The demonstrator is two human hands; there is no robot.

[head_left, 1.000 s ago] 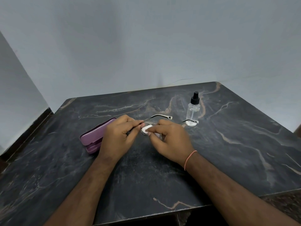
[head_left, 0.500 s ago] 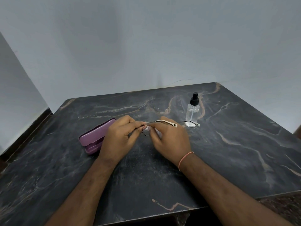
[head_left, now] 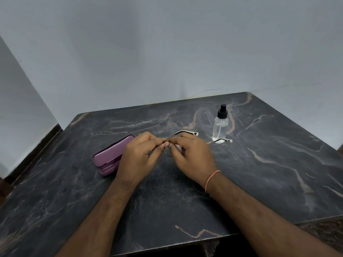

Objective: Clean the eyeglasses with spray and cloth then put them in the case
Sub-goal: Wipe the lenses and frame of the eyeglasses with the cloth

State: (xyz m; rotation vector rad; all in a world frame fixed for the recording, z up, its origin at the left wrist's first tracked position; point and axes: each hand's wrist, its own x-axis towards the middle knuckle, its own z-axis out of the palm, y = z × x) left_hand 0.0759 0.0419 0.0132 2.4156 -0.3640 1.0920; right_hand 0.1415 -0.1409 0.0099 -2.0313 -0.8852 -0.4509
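Thin-framed eyeglasses [head_left: 186,133] with white-tipped temples are held over the middle of the dark marble table [head_left: 269,164]. My left hand [head_left: 140,156] pinches the frame at its left side. My right hand [head_left: 193,158] grips the frame from the right, with a small white cloth [head_left: 178,147] tucked under its fingers; most of the lenses and cloth are hidden. One temple sticks up behind my right hand, the other temple tip reaches the foot of the spray bottle [head_left: 220,125]. The purple case [head_left: 109,156] lies just left of my left hand, slightly ajar.
The clear spray bottle with a black nozzle stands upright at the back right of my hands. Grey walls close off the table at the back and left. The table's front edge runs just below my forearms.
The white cloth, plainly visible on the lens a second ago, is now mostly hidden under my right fingers. The glasses have tilted a little and the near temple has lifted.
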